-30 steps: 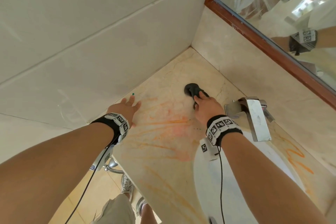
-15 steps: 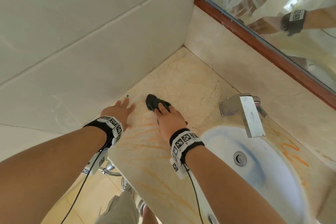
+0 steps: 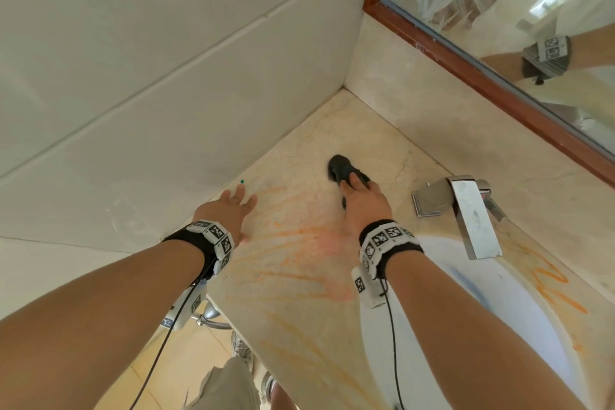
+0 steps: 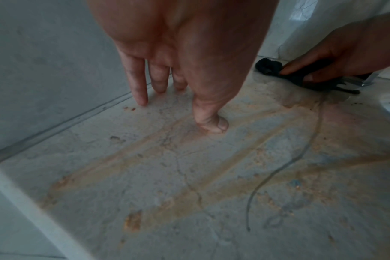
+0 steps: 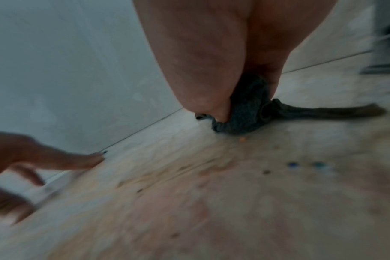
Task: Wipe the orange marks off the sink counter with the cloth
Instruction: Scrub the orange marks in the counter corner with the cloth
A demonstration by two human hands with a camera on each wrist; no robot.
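My right hand (image 3: 357, 185) grips a bunched dark cloth (image 3: 339, 170) and presses it onto the beige marble sink counter (image 3: 376, 130), left of the faucet. In the right wrist view the cloth (image 5: 245, 112) is squeezed between thumb and fingers, with a tail trailing right. My left hand (image 3: 238, 201) rests on the counter by the left wall, fingers straight and spread, holding nothing. Only its fingertips (image 4: 142, 102) and thumb touch the surface. Smeared orange marks (image 3: 293, 236) lie between and in front of both hands. More orange streaks (image 4: 158, 153) run under my left palm.
A chrome faucet (image 3: 472, 216) stands right of the cloth over the white basin (image 3: 499, 326). Orange squiggles (image 3: 552, 286) mark the counter right of the basin. A tiled wall (image 3: 133, 110) bounds the left and a framed mirror (image 3: 499, 10) the back. The counter's front-left edge drops to the floor.
My right hand swept the cloth left toward my left hand, then back right and farther toward the corner. The left hand stayed planted.
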